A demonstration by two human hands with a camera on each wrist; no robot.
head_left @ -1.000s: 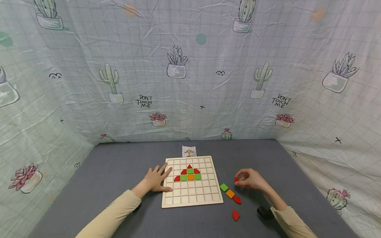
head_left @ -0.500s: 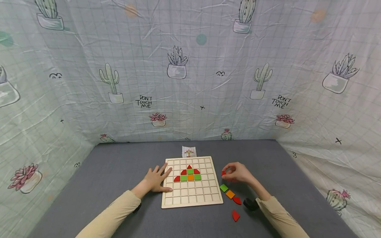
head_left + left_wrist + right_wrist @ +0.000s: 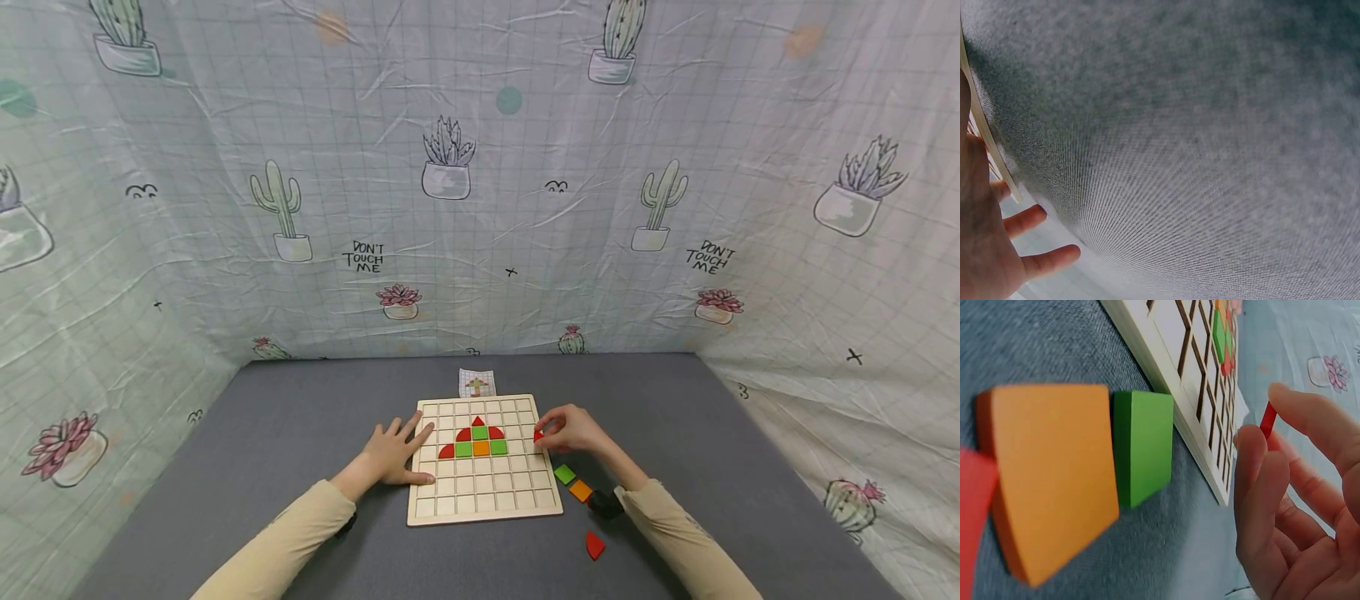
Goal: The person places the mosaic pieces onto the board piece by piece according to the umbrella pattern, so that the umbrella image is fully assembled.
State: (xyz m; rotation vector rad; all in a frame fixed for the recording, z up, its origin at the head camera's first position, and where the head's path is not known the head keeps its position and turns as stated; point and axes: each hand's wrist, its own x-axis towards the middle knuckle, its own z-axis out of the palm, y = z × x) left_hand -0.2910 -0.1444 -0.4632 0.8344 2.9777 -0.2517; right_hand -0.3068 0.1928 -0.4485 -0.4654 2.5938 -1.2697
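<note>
My left hand (image 3: pixel 387 452) lies spread over the left edge of a wooden grid board (image 3: pixel 487 502), fingers straight. Between the thumb and fingertips of my right hand (image 3: pixel 576 432) is a small red tile (image 3: pixel 1267 420), seen edge-on in the right wrist view and partly covered by the fingers. That hand is over the board's right edge. Set in the grid is a pattern topped by a red triangle (image 3: pixel 477 421), with red curved-edge tiles, green squares (image 3: pixel 498 447) and an orange square (image 3: pixel 481 448) below it.
A picture card (image 3: pixel 476 382) lies behind the board. Right of the board lie a loose green tile (image 3: pixel 565 474), an orange tile (image 3: pixel 580 491) and a red quarter-circle tile (image 3: pixel 595 546). Another red tile (image 3: pixel 974 512) shows beside the orange one in the right wrist view.
My right hand has moved left with the red tile, from the table right of the board to above the board's right edge. The left hand has stayed put.
</note>
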